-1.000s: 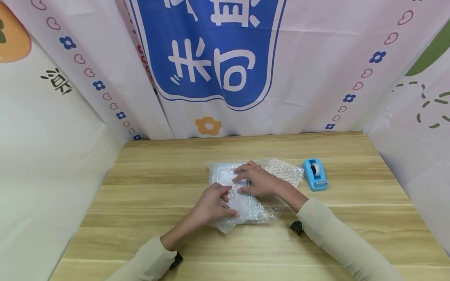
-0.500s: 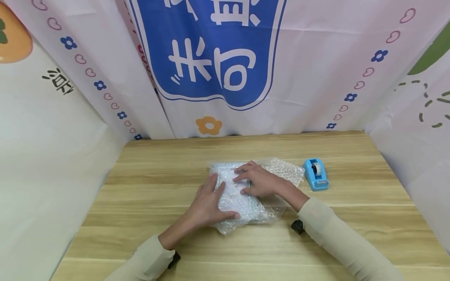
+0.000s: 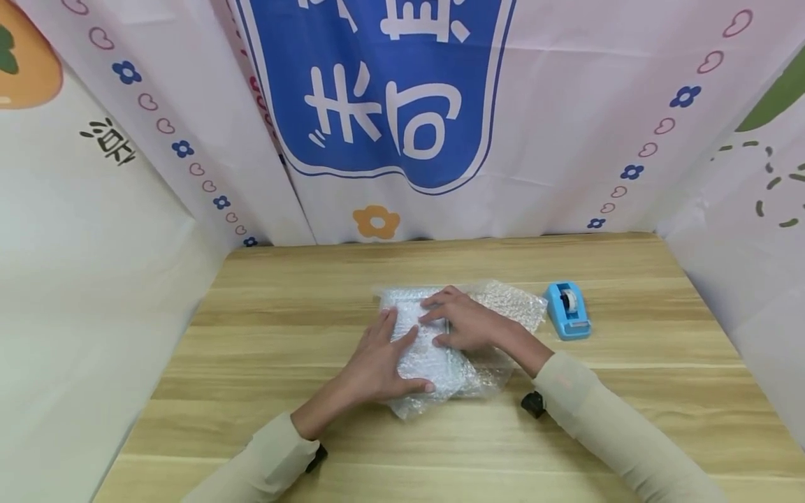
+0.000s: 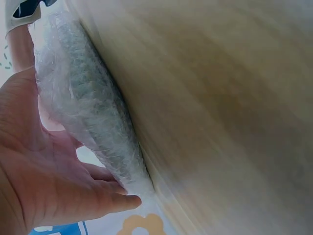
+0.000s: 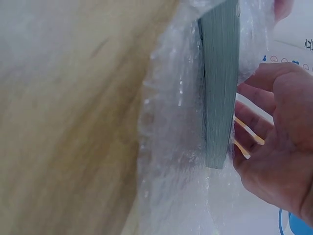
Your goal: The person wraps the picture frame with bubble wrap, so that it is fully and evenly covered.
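- At the middle of the wooden table (image 3: 264, 307): book (image 5: 220, 88), lying flat, partly enclosed in clear bubble wrap (image 3: 516, 304).
- On the book's left side: edge fully covered by wrap, as seen from the left wrist.
- On the book's right side: page edges exposed, with wrap both below and above.
- To the right of the book: loose wrap spread flat on the table, with a further corner extending past the near edge.
- Left hand (image 3: 377, 360): at the left and near part of the wrapped book; fingers extended and spread, thumb pointing right; touching the wrap, no grasp around the book.
- Right hand (image 3: 464, 321): at the right and far part of the wrapped book; fingers slightly bent and apart, fingertips resting on top; no closed grip visible, firmness of pressure impossible to tell.
- Right of the loose wrap, just beside its corner: blue tape dispenser (image 3: 569, 318), loaded with a tape roll (image 3: 569, 301).
- Behind the far table edge: white printed backdrop (image 3: 566, 105), with a blue panel (image 3: 377, 56) and an orange flower (image 3: 363, 222).
- On both arms: light beige sleeves (image 3: 622, 419).
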`<state>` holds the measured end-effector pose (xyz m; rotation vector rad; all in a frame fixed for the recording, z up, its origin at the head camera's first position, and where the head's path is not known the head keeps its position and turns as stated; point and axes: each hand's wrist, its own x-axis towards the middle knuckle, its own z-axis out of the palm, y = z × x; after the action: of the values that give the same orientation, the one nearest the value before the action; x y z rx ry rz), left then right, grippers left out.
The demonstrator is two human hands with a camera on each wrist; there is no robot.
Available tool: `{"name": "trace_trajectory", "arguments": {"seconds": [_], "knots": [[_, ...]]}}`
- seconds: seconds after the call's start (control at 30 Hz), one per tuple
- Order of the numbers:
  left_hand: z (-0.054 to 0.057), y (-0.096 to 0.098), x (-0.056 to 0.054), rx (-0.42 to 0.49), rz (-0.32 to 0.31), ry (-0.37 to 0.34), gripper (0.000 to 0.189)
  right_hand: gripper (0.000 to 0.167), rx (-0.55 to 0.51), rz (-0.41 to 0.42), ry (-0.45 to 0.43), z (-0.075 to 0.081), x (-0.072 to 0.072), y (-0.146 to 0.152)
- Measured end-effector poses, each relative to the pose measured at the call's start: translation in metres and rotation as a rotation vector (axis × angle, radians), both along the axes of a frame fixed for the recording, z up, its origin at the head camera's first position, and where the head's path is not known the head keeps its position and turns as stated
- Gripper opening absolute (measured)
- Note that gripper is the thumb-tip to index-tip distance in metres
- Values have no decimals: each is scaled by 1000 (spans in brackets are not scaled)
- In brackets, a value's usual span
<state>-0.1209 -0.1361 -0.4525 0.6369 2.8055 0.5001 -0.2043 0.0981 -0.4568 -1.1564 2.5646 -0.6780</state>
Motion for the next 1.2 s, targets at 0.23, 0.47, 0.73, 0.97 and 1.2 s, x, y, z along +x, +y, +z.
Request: {"name": "trace_trajectory", "arguments": {"seconds": [0.23, 0.47, 0.73, 0.97, 1.2], "knots": [[-2, 3, -1, -67, -31, 33, 104, 48, -3, 3, -35, 0, 0, 5], [-2, 4, -3, -125, -45, 55, 105, 57, -8, 6, -26, 0, 2, 5], [2, 1, -6, -122, -80, 24, 104, 61, -20, -5, -26, 2, 3, 2], [10, -16, -15, -33, -82, -70, 97, 60, -23, 13, -18, 0, 1, -2], [9, -26, -22, -24, -112, -76, 104, 59, -12, 9, -10, 1, 2, -1]]}}
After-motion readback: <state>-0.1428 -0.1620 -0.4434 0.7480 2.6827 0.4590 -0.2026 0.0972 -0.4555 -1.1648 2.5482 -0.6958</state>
